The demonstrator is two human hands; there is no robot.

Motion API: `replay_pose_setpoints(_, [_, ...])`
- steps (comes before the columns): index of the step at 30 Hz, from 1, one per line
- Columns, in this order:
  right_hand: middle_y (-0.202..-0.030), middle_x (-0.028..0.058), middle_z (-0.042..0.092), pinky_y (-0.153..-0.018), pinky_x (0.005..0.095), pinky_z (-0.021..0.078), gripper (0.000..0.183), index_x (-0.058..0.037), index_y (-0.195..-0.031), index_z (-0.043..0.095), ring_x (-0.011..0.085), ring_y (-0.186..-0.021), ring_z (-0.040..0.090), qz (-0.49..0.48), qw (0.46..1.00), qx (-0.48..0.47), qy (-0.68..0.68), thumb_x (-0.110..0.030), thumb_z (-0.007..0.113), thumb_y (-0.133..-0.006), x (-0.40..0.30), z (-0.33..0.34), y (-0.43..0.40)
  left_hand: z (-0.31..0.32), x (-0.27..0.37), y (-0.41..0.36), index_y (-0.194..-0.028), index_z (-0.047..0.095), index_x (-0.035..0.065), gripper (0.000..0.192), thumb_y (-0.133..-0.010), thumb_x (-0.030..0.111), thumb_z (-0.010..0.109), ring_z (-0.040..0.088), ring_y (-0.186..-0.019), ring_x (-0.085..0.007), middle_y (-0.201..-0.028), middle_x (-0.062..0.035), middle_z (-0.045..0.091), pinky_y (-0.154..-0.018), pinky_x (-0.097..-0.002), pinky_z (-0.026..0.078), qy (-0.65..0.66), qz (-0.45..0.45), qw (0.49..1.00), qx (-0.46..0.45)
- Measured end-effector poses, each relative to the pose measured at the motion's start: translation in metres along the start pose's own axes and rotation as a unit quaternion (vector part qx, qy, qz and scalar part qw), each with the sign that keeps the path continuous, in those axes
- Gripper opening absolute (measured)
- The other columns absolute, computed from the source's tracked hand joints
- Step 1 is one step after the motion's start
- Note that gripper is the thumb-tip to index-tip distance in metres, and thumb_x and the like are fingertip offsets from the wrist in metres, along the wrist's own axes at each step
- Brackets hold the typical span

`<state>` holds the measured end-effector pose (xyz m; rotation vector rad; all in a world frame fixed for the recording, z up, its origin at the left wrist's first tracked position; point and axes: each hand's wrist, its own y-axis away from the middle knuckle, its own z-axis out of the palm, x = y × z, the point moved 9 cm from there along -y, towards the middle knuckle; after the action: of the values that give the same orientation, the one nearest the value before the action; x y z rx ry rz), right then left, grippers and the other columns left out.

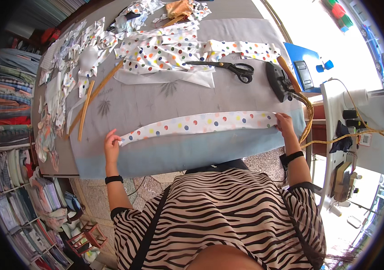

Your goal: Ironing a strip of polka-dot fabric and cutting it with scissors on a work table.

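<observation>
A long, slightly curved strip of white polka-dot fabric (198,124) stretches crosswise in front of me, over the near part of a grey and blue pressing cloth (178,157). My left hand (112,143) pinches its left end between thumb and fingers. At the other end, my right hand (283,123) grips the strip's corner. Beyond the strip lie a pair of black-handled fabric shears (237,69), their blades resting on more polka-dot fabric (165,55). Under that fabric's near edge shows a white piece of cloth (165,78). An iron (278,81) rests on the right, past my right hand.
Wooden rulers (86,111) lie at the left beside a heap of fabric scraps (60,87). The iron's cord (310,114) hangs over the table's right edge. A sewing machine (343,182) stands at the right. Folded fabrics (8,87) fill shelves on the left.
</observation>
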<state>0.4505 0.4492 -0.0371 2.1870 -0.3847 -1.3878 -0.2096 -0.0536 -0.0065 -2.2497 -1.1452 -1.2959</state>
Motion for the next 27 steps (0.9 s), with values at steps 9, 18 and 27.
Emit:
replay_pose_setpoints(9, [-0.076, -0.0001, 0.065, -0.047, 0.0221, 0.0436, 0.032, -0.0036, -0.103, 0.069, 0.0092, -0.059, 0.058, -0.056, 0.996, -0.002, 0.076, -0.029, 0.073, -0.084, -0.033, 0.02, 0.022, -0.021, 0.017, 0.045, -0.103, 0.066, 0.0105, 0.019, -0.088, 0.005, 0.057, 0.053, -0.118, -0.037, -0.129, -0.015, 0.058, -0.101, -0.045, 0.042, -0.388, 0.039, 0.897, 0.208])
replay_pose_setpoints(18, [-0.084, 0.0125, 0.071, -0.07, 0.0325, 0.0518, 0.037, 0.0047, -0.102, 0.067, 0.0188, -0.074, 0.067, -0.228, 0.94, 0.118, 0.224, -0.017, 0.076, -0.073, -0.028, -0.017, 0.004, 0.13, 0.151, 0.084, -0.128, 0.057, 0.0063, 0.041, -0.087, 0.01, 0.062, 0.044, -0.133, -0.037, -0.137, -0.0169, 0.052, -0.107, -0.0453, 0.038, -0.269, 0.276, 0.923, -0.018])
replay_pose_setpoints(27, [-0.104, 0.0109, 0.066, -0.078, 0.039, 0.0515, 0.035, -0.0086, -0.111, 0.064, 0.028, -0.085, 0.065, -0.289, 0.872, 0.253, 0.303, -0.014, 0.074, -0.078, -0.053, -0.022, 0.033, 0.089, 0.033, 0.057, -0.147, 0.04, 0.0084, 0.065, -0.09, 0.029, 0.062, 0.028, -0.145, -0.0349, -0.153, -0.0166, 0.037, -0.115, -0.055, 0.019, -0.421, 0.102, 0.894, 0.113])
